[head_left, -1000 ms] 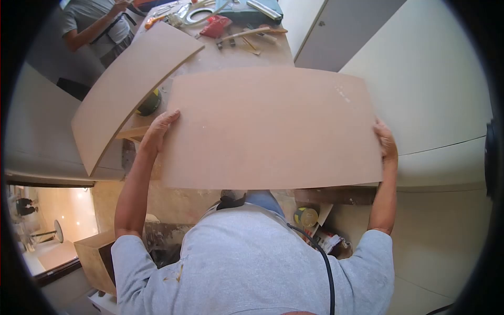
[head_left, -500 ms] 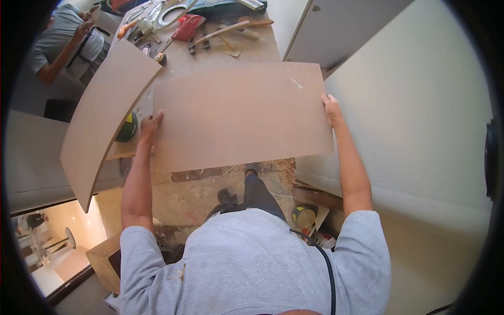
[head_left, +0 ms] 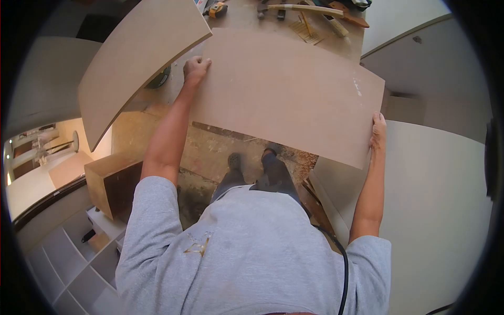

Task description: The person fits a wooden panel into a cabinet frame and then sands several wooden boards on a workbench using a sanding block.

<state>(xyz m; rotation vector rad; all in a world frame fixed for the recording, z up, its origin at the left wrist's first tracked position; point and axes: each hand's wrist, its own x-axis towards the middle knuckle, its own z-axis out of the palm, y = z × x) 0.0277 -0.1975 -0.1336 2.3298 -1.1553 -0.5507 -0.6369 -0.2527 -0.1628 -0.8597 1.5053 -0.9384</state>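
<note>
A flat rectangular wooden panel (head_left: pixel 289 89), pale brown with a few white smears near its right end, is held out in front of me. My left hand (head_left: pixel 196 69) is closed on its left edge. On the opposite edge, my right hand (head_left: pixel 378 131) grips it, with the thumb on the upper face. Left of my left hand stands a second, larger panel (head_left: pixel 144 65) with a curved outline; its edge comes close to the held panel's upper left corner. Part of a dark green container (head_left: pixel 158 79) shows behind that second panel.
On the workbench (head_left: pixel 239 21) lie a yellow tape measure (head_left: pixel 216 9), a hammer (head_left: pixel 299 8) and other tools. A large pale panel (head_left: pixel 436 210) stands at my right. A wooden box (head_left: pixel 113 181) and white compartments (head_left: pixel 68 252) are at the lower left.
My view has swung, so the bench tools and second panel sit higher in the picture. The held panel now slants down to the right, still in both hands. The other person is out of view.
</note>
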